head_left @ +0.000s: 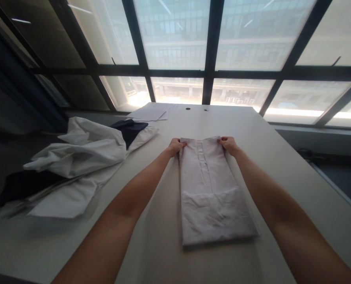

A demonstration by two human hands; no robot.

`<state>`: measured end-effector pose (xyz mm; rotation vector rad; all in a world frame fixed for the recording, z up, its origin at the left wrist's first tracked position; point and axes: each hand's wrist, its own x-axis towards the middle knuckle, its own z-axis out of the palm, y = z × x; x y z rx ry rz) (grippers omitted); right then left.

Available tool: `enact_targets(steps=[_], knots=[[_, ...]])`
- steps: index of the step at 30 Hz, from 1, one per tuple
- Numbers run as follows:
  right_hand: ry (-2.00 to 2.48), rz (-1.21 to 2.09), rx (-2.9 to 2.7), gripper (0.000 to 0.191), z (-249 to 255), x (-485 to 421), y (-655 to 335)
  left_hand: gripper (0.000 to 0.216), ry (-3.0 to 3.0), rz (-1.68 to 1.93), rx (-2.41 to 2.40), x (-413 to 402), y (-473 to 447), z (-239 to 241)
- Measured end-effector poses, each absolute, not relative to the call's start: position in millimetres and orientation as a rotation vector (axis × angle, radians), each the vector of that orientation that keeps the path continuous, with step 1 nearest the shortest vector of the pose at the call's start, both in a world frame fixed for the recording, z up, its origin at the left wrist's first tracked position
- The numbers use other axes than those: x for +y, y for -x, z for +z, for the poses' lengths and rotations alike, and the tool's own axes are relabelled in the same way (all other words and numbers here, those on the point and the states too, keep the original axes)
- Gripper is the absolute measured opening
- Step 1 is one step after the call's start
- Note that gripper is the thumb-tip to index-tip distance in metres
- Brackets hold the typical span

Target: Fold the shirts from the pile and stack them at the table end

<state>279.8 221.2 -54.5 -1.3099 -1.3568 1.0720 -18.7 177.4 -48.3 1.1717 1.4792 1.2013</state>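
A white shirt (210, 189), folded into a long narrow strip with its button placket facing up, lies on the white table (281, 169) in front of me. My left hand (176, 146) pinches the far left corner of the shirt. My right hand (228, 144) pinches the far right corner. Both arms are stretched out along the shirt's sides. The near end of the shirt has a folded-over layer across it.
A heap of white and dark clothes (75, 165) lies on the left of the table. Sheets of paper (150, 114) rest at the far left edge. Two small holes (188, 108) sit near the far edge. Large windows stand beyond the table.
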Motion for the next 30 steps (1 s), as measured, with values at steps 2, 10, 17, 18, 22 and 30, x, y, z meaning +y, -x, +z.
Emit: enact_targets(steps=[2, 10, 17, 18, 22, 30], knots=[[1.292, 1.099, -1.349, 0.047, -49.9, 217.7, -282.7, 0.033, -1.188, 1.241, 1.462, 175.0, 17.5, -40.6], [1.009, 1.164, -1.431, 0.058, -21.9, 183.0, -308.4, 0.034, -1.586, 1.376, 1.228, 127.5, 16.1, -4.0], [1.012, 1.024, -1.635, 0.044, -20.7, 113.8, -333.0, 0.026, -2.105, 1.18, 1.096, 48.1, 18.2, -12.1], [1.009, 1.015, -1.673, 0.041, -23.5, 103.0, -336.1, 0.025, -2.15, 1.143, 1.07, 39.5, 20.8, -17.3], [0.991, 0.976, -1.833, 0.032, -39.8, 67.0, -346.3, 0.022, -2.265, 1.008, 0.982, 18.2, 31.6, -42.2], [0.986, 0.907, -1.806, 0.027, -65.7, 45.4, -349.6, 0.028, -2.247, 0.998, 1.037, 5.8, 33.3, -59.2]])
